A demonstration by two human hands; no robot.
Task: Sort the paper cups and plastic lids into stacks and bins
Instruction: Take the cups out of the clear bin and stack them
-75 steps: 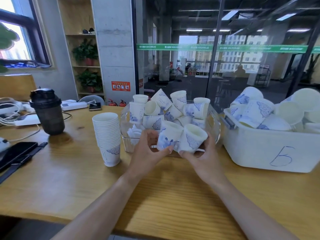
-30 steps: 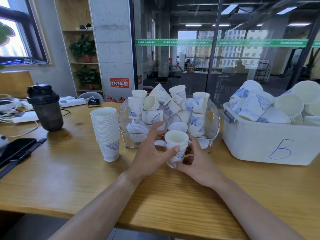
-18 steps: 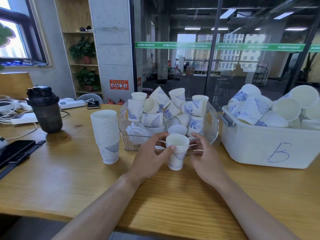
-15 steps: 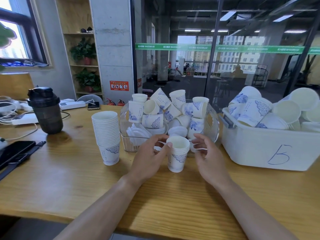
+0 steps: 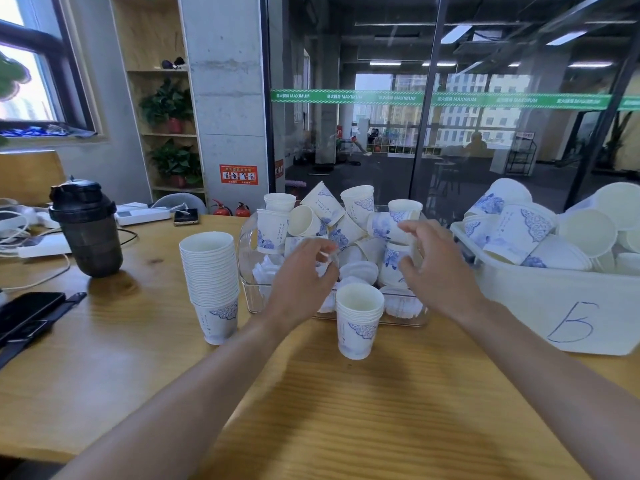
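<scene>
my left hand (image 5: 298, 282) and my right hand (image 5: 434, 268) hover apart over the near side of the clear bin (image 5: 249, 271), both empty, fingers loosely curled and holding nothing. between them, on the tabletop (image 5: 311, 410) just in front of the bin, a short stack of paper cups (image 5: 358, 322) stands upright, touched by neither hand. to its left, a taller stack of cups (image 5: 211, 282) stands upright near the bin's left wall. the clear bin is heaped with loose paper cups (image 5: 346, 216) printed in blue, tipped every which way, and down in its bottom lie white plastic lids (image 5: 358, 271). on the right, a white tub (image 5: 554, 306) with a handwritten mark on its near wall holds more tumbled cups (image 5: 516, 226), some showing their pale bottoms. far to the left a dark shaker bottle (image 5: 85, 228) stands upright, with white cables (image 5: 20, 233) and a power strip (image 5: 142, 213) beyond it, and a black phone (image 5: 27, 311) lies at the left edge.
</scene>
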